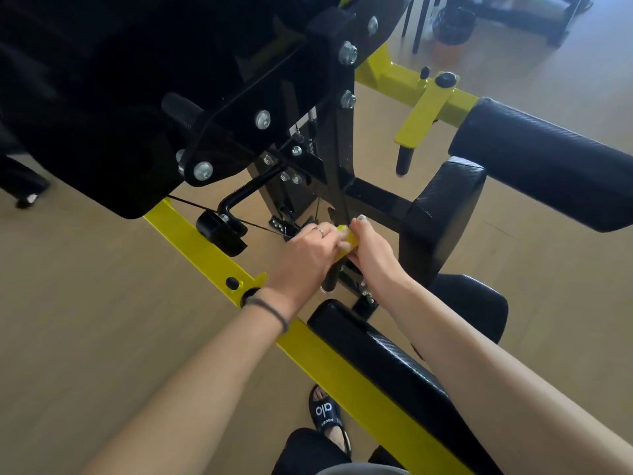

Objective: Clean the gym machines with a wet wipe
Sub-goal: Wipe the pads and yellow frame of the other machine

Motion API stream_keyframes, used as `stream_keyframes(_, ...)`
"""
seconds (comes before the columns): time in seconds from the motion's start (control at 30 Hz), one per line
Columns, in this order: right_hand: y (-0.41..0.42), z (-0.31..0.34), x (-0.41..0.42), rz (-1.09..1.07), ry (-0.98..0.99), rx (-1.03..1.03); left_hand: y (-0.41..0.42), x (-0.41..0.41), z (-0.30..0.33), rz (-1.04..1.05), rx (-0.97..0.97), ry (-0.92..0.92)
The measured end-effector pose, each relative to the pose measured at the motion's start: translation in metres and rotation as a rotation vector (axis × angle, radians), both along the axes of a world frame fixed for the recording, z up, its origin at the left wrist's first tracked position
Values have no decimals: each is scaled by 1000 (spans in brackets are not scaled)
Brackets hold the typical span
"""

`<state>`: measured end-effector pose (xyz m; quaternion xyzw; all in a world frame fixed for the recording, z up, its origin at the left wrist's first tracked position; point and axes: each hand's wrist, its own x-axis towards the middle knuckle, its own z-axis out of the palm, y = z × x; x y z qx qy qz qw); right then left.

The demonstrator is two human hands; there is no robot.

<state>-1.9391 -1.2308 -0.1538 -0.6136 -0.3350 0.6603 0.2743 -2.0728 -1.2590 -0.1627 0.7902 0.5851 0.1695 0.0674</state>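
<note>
A black and yellow gym machine [205,248] fills the view. Both my hands meet low at its centre on a small yellow bracket [349,240] with a black handle grip [331,281] hanging below it. My left hand [305,258] curls over the bracket's left side, a ring on one finger. My right hand [371,250] grips the bracket from the right, fingertips against the black upright post [339,159]. No wet wipe shows; the hands may hide one.
Black padded rollers [548,162] and a pad [445,214] stick out at right. A black seat pad [373,358] lies below my arms. A big black housing [102,97] overhangs at upper left. Wood floor [85,320] surrounds it. My sandalled foot [327,416] stands beside the yellow beam.
</note>
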Motion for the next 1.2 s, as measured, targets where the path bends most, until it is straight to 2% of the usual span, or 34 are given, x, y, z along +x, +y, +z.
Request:
stream_keyframes(0.13, 0, 1, -1, 91, -78, 14, -45, -40, 6, 21, -5, 30)
stream_keyframes(0.23, 0, 5, -1, 140, -129, 45, -41, -40, 1, 45, 3, 49)
stream_keyframes(0.43, 0, 5, 1, 93, -80, 8, -9, 13, -4, 6, 42, 38)
stream_keyframes(0.63, 1, -3, 4, -34, 22, -116, -47, -28, -2, 93, -17, -16)
stream_keyframes(0.83, -11, -15, 11, -54, 3, -97, -53, -19, 11, 57, -67, 84)
stream_keyframes(0.9, -13, -11, 19, -79, 13, -96, -49, -7, 17, 92, -109, -6)
stream_keyframes(1.03, -7, -13, 37, -124, 85, -131, -53, 28, 17, 401, -337, -532)
stream_keyframes(1.07, -7, -14, 40, -122, 89, -139, -54, 36, 13, 483, -368, -604)
stream_keyframes(1.2, -8, -14, 47, -96, 74, -161, -47, 42, 8, 651, -404, -662)
